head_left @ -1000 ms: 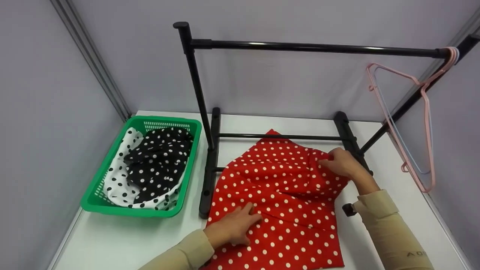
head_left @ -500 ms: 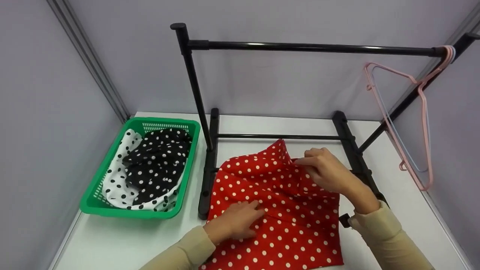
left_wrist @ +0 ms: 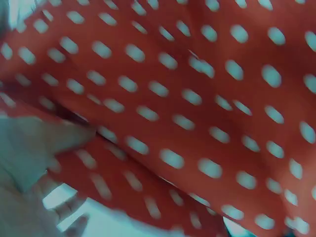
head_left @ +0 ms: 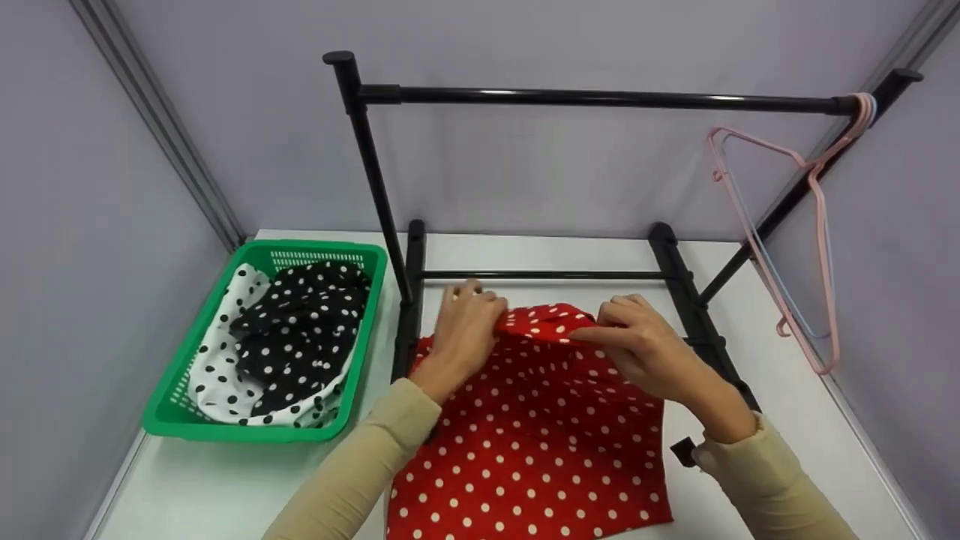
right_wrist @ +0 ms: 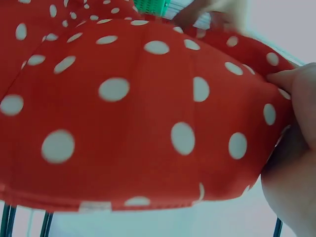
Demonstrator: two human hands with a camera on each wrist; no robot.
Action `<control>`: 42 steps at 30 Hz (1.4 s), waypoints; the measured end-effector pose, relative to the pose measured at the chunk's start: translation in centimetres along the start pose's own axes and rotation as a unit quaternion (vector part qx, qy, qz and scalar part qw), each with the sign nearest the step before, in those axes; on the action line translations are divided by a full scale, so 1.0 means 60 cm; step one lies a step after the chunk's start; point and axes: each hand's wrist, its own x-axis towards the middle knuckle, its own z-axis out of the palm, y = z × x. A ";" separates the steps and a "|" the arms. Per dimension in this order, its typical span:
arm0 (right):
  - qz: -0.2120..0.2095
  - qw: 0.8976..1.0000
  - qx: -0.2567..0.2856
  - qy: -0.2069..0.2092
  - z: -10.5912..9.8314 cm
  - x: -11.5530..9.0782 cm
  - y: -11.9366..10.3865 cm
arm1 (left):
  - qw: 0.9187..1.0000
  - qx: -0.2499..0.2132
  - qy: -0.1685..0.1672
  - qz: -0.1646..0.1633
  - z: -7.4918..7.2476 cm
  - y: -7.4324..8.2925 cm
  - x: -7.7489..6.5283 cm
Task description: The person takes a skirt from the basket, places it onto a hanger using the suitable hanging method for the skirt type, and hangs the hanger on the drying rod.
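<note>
Cloth (head_left: pixel 525 465), red w/ white dots, lay at the base of the black rack (head_left: pixel 600 98) on the white table (head_left: pixel 225 487), far edge lifted. R hand (head_left: pixel 646 351) pinched that edge w/ thumb & fingers; L hand (head_left: pixel 460 331) gripped it opp. side, thumb pressed on the fabric.

Plain, pale grey-lilac walls enclose the space: a far wall (head_left: pixel 525 169), a left wall (head_left: pixel 82 277) and a right wall (head_left: pixel 892 255). A grey ribbed strip (head_left: pixel 165 124) lines the far left corner, another strip (head_left: pixel 919 45) the far right. A smooth white tabletop (head_left: pixel 187 491) reaches nearly to the far wall under soft light.
</note>
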 end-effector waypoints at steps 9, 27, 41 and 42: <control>0.132 0.991 0.029 0.022 -0.010 -0.043 0.037 | 0.973 -0.141 0.153 -0.102 -0.069 -0.103 -0.032; 0.286 0.956 -0.002 0.069 -0.022 -0.057 0.101 | 0.816 -0.542 0.197 0.043 -0.194 -0.030 -0.020; 0.339 0.940 -0.040 0.022 0.011 -0.021 0.113 | 0.872 -0.433 0.228 0.005 -0.212 -0.056 0.051; 0.348 0.936 -0.045 0.019 0.014 -0.016 0.114 | 0.877 -0.425 0.224 -0.006 -0.207 -0.061 0.058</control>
